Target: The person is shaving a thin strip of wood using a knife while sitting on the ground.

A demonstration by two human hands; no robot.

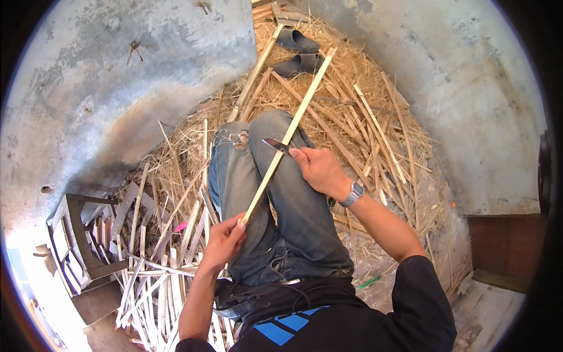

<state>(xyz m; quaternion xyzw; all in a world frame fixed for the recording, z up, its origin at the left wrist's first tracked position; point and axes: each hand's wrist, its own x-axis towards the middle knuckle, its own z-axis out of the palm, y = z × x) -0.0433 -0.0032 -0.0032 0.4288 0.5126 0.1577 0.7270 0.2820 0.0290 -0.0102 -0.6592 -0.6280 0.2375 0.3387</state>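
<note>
A long, pale strip of split bamboo or wood (306,101) slants across my jeans-covered knees, its far end near a pair of dark slippers. My left hand (225,238) pinches the strip's near end beside my left thigh. In my right hand (321,170), with a watch on the wrist, is a knife (274,144). Its short dark blade points left and lies across the strip above my knees. The handle is mostly hidden inside my closed fingers.
Shavings and split strips (375,135) cover the floor ahead and right. More cut strips (167,293) pile up at my left. Dark slippers (298,63) lie at the far end. A dark-framed rack (94,234) stands left, and worn walls (146,88) rise on both sides.
</note>
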